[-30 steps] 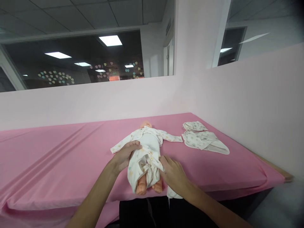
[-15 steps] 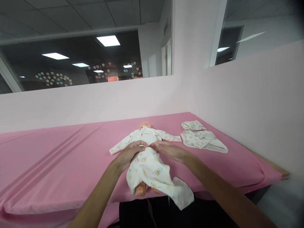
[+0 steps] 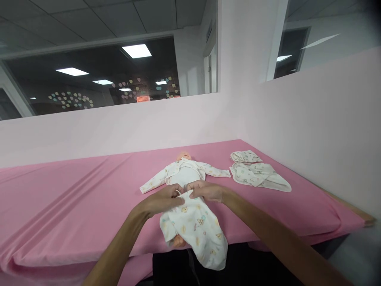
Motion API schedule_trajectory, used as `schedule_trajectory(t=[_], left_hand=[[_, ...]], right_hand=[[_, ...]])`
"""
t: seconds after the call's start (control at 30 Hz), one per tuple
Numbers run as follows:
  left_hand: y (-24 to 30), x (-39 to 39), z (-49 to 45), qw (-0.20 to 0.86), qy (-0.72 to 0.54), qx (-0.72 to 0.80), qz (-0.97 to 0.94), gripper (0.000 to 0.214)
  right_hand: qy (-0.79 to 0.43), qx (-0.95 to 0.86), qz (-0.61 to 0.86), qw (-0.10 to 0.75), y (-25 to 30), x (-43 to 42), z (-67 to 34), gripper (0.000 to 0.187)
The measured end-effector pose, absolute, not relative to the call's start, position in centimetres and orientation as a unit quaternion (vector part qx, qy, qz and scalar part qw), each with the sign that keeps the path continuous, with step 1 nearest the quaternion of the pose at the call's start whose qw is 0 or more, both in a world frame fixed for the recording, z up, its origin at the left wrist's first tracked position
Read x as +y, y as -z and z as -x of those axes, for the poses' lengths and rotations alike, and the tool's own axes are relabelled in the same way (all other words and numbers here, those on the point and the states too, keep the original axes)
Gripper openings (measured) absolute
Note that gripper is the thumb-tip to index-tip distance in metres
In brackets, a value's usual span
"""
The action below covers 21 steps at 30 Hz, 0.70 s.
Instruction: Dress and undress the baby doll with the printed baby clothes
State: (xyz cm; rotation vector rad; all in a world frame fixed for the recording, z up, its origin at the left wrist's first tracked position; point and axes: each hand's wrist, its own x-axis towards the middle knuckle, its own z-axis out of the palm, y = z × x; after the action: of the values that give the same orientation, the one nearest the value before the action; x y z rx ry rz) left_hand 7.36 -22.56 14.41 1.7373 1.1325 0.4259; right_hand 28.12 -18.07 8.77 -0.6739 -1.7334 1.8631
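Observation:
A baby doll [image 3: 184, 155] lies on its back, its head at the far end and one foot showing near the front edge. It wears a white printed top [image 3: 208, 169] with both sleeves spread out; its middle is plain white. Over its legs hang white baby trousers [image 3: 199, 224] with a bear print, the lower end drooping past the table edge. My left hand [image 3: 165, 198] pinches the trousers' upper edge at the doll's waist. Beside it, my right hand [image 3: 206, 191] grips the same edge, thumb on top. The doll's hips and most of its legs are hidden.
Folded printed baby clothes [image 3: 258, 174] lie on the right of the pink-covered table [image 3: 89, 206]. A wall [image 3: 133, 131] with windows runs behind, and another wall [image 3: 321, 131] stands along the right side.
Both hands have drawn the trousers' upper edge slightly towards me. The leg that stuck out to the right now hangs straighter down, covering one foot.

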Motion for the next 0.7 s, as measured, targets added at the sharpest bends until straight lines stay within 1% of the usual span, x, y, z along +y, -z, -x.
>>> schedule_trajectory(t=[0.1,0.2,0.27,0.4,0.5,0.6,0.7], left_hand=[[-14.5,-22.7,-7.5,0.514,-0.195,0.455,-0.7,0.024],[-14.1,-22.2,-7.5,0.587,-0.285,0.414,-0.635,0.022],[-13.5,-21.6,-7.4,0.633,-0.342,0.393,-0.573,0.019],[-12.4,-20.8,-7.2,0.67,-0.39,0.369,-0.513,0.017],[-11.8,-20.7,-7.4,0.705,-0.38,0.345,-0.49,0.014],[-11.1,-20.9,-7.9,0.745,-0.315,0.335,-0.483,0.017],[-10.2,-21.2,-8.2,0.757,-0.253,0.337,-0.499,0.022]], right_hand=[[-0.657,-0.665,0.258,0.245,-9.6,-18.6,-28.1,0.03],[-0.584,-0.71,0.301,0.254,-10.2,-18.8,-28.3,0.033],[-0.549,-0.718,0.326,0.276,-10.3,-18.7,-28.3,0.037],[-0.544,-0.718,0.332,0.279,-10.1,-18.4,-28.0,0.039],[-0.531,-0.725,0.327,0.293,-10.2,-18.4,-27.6,0.04],[-0.521,-0.728,0.311,0.317,-10.7,-18.6,-26.9,0.037],[-0.505,-0.753,0.286,0.309,-11.5,-18.7,-26.1,0.035]])
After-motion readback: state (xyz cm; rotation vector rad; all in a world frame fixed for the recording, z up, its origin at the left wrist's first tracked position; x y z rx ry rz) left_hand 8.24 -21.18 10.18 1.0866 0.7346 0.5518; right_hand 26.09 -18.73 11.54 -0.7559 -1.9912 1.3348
